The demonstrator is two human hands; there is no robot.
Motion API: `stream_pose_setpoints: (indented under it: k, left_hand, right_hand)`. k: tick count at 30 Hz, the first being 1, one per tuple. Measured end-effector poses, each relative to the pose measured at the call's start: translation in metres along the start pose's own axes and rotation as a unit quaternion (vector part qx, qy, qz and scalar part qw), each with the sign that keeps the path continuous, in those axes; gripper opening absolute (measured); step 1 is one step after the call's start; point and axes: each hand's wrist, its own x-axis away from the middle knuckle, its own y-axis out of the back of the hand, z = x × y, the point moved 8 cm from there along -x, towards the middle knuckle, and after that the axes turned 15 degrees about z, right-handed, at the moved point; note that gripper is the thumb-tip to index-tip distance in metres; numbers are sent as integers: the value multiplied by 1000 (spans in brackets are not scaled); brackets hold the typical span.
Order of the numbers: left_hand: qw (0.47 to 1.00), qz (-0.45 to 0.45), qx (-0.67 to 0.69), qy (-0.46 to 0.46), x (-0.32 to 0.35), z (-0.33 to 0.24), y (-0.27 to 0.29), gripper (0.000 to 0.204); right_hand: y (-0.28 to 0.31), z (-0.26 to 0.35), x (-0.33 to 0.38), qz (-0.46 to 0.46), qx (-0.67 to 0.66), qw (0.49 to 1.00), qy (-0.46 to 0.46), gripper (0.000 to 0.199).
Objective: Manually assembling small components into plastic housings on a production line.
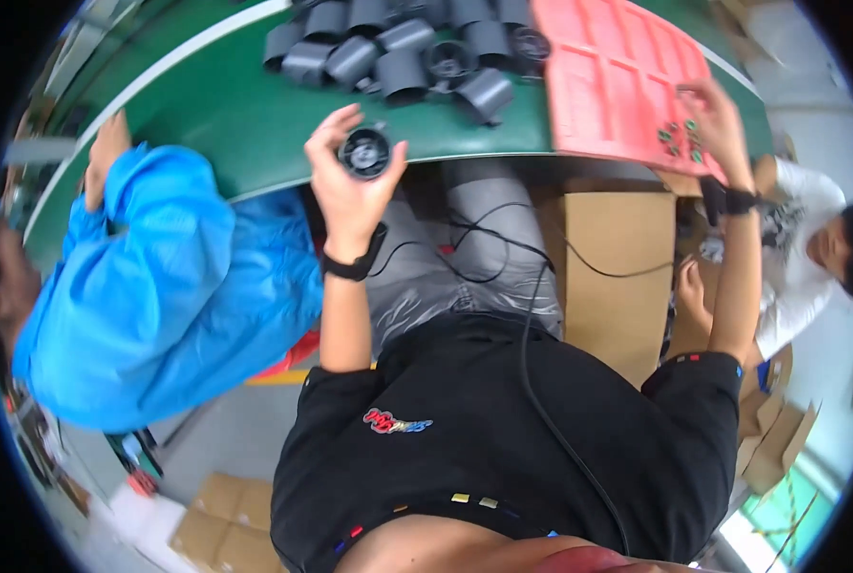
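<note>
My left hand (pixel 345 186) is raised at the near edge of the green table, its fingers and thumb curled round a black round plastic housing (pixel 364 153). The housing's open end faces up and shows a ribbed inside with a lighter centre. Over the right part of a salmon-red tray (pixel 598 105) is my right hand (pixel 718 124). Its fingertips come together at the tray's far right; what lies between them is too small to make out. Several small green-and-dark round parts (pixel 670 137) lie in the tray beside that hand.
Several dark grey cylindrical housings (pixel 403 76) are heaped on the green table (pixel 226 124). A person in a blue jacket (pixel 159 286) sits close on my left; another in a white shirt (pixel 799 248) is at right. A cardboard box (pixel 618 277) stands by my legs, and a black cable (pixel 541 334) crosses my lap.
</note>
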Motion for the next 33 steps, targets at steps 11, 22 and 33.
stream_pose_setpoints:
  k: [11, 22, 33]
  left_hand:
    - [999, 22, 15, -38, 9, -49, 13, 77]
    - [1000, 5, 9, 6, 14, -59, 32, 74]
    - [999, 19, -16, -22, 16, -70, 26, 69]
  right_hand:
    - [-77, 284, 83, -94, -389, 818, 414, 34]
    - [-162, 315, 90, -63, -541, 748, 378, 35]
    - [-185, 312, 77, -36, -534, 780, 324, 29]
